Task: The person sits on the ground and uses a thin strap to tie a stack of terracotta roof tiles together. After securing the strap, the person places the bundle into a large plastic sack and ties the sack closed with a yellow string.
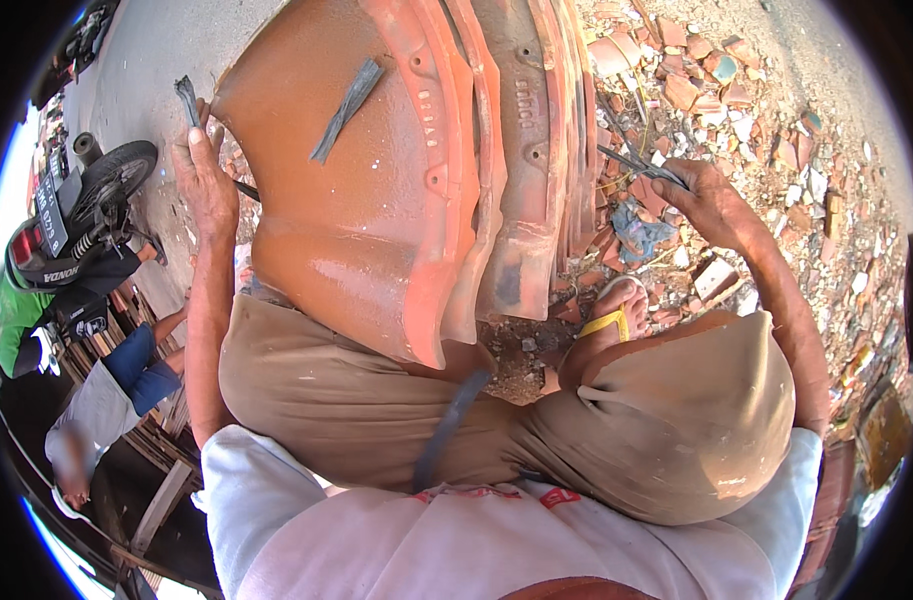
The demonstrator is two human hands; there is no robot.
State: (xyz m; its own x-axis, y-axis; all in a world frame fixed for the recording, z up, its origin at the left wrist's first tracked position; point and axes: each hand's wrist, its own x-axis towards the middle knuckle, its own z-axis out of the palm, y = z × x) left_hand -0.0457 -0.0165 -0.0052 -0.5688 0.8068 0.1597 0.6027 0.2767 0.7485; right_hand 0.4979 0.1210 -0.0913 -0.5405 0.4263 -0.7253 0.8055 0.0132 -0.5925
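A stack of orange-brown clay roof tiles (326, 210) stands on edge between my knees, its ridged rims toward the right. My left hand (208, 185) is at the stack's left edge, fingers closed on a dark rubber strip (186, 100) whose end sticks up. Right of the stack, my right hand (711, 200) pinches dark strip ends (636, 165) that run toward the tiles. Whether both hands hold one strip passing behind the stack is hidden. A loose dark strip (346, 110) lies on the front tile, and another strip (446, 430) lies across my lap.
Broken tile pieces and rubble (776, 180) cover the ground at right, with a crumpled blue-grey scrap (639, 232) near the stack. My foot in a yellow-strapped sandal (616, 315) rests there. At left are a parked motorcycle (86, 200), a seated person (101, 410) and wooden planks (161, 505).
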